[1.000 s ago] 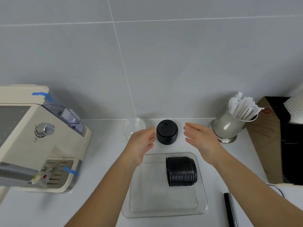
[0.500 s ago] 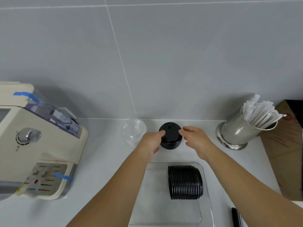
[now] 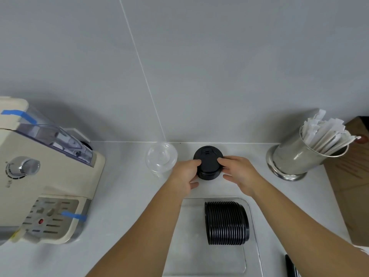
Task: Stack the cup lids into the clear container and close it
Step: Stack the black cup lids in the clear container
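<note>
A short upright stack of black cup lids [image 3: 208,162] stands on the white counter near the wall. My left hand [image 3: 184,176] grips its left side and my right hand [image 3: 238,172] grips its right side, fingertips on the top lid. Nearer to me lies the clear container [image 3: 191,232], open, with a long stack of black lids [image 3: 226,222] lying on its side in the right half. A stack of clear dome lids [image 3: 160,158] stands left of the black stack, beside my left hand.
A cream coffee machine [image 3: 46,176] with blue tape fills the left. A steel cup of wrapped straws [image 3: 299,156] stands at the right, with a brown cardboard box [image 3: 351,186] behind it. A black object [image 3: 290,266] lies at the bottom right edge.
Both hands have moved forward from beside the black lid stack and closed on its two sides. The camera has moved nearer to the wall.
</note>
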Demonstrator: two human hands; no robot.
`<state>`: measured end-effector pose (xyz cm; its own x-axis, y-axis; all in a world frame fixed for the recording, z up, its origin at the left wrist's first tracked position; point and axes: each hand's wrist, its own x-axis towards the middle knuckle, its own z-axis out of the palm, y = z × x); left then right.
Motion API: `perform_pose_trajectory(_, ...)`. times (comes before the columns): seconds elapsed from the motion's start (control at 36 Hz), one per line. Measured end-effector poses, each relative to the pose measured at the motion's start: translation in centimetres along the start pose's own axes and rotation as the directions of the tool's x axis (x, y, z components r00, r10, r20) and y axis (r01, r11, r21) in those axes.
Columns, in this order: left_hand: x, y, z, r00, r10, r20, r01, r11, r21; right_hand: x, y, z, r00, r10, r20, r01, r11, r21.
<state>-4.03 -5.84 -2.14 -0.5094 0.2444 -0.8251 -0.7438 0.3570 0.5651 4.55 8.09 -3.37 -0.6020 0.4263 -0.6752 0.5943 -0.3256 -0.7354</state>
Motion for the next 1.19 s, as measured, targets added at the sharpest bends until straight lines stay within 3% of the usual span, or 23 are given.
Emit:
perform_pose_trajectory(0.28,-1.1,0.2,0.4,0.997,0.02,0.07,-0.013,0.995,-0.098,-0.1,-0.3,-0.5,1.0,0.0,-0.027,0.0,1.0,0.027)
perform_pose_trajectory(0.61,-4.5,-0.3,0.1,0.963,0.215,0.164,-0.18,0.963,-0.202,-3.9,-2.1,-1.1,0.987,-0.155,-0.049,0.156,0.987,0.025)
perform_pose_trajectory(0.75,-6.4,-0.8,-0.6,0.942,0.282,0.18,-0.239,0.944,-0.226,-7.0,-3.0,-1.4,0.982,-0.188,0.009,0.187,0.98,0.074)
perform_pose_trajectory(0.97,-9.9,-2.4,-1.6,0.871,0.4,0.287,-0.326,0.905,-0.272,-11.3,-3.7,-2.0,0.943,-0.313,0.109,0.299,0.946,0.125)
perform_pose_trajectory(1.19,-13.1,-3.7,-2.3,0.806,0.457,0.376,-0.395,0.889,-0.233,-15.4,-3.2,-2.4,0.894,-0.439,0.092,0.434,0.898,0.067)
